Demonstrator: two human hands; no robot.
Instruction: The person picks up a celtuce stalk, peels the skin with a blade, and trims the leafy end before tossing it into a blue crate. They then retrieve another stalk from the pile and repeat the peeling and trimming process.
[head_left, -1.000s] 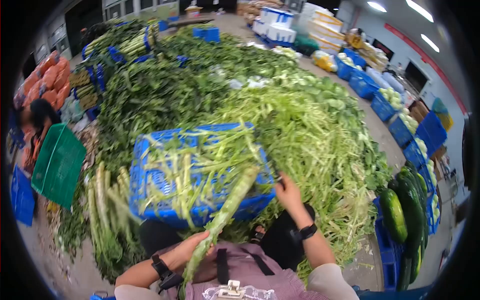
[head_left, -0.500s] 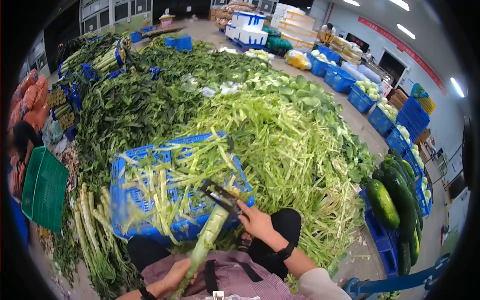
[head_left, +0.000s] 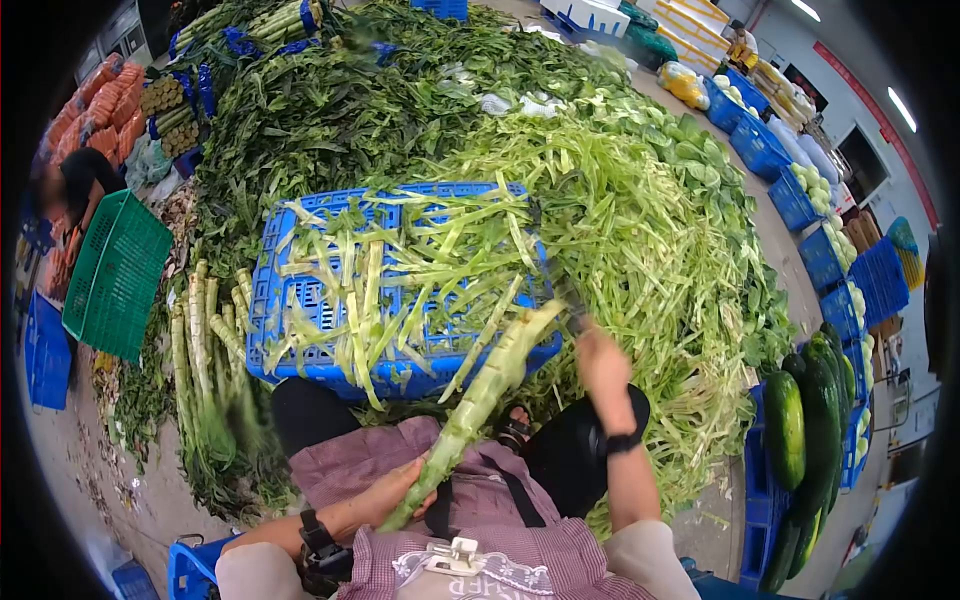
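Observation:
A thick pale green stalk (head_left: 480, 400) slants up from the lap toward the blue crate. My left hand (head_left: 403, 490) is wrapped round its lower end. To the right of the stalk's upper end, my right hand (head_left: 603, 365) grips a dark blade tool (head_left: 568, 300), blurred by motion. The tool's lower part is hidden by the fingers. Long green peel strips (head_left: 375, 290) lie over the upturned blue crate (head_left: 325, 205) in front of my knees.
Peelings (head_left: 640, 260) are heaped right of the crate, dark leaves (head_left: 310, 130) behind. Uncut stalks (head_left: 200, 340) lie left, near a green basket (head_left: 120, 275) and another person (head_left: 82, 190). Large dark green gourds (head_left: 822, 420) rest on the right.
The view has tilted down and shifted left. My right hand and the blade tool have moved off the stalk to its right. My left hand still holds the lower end.

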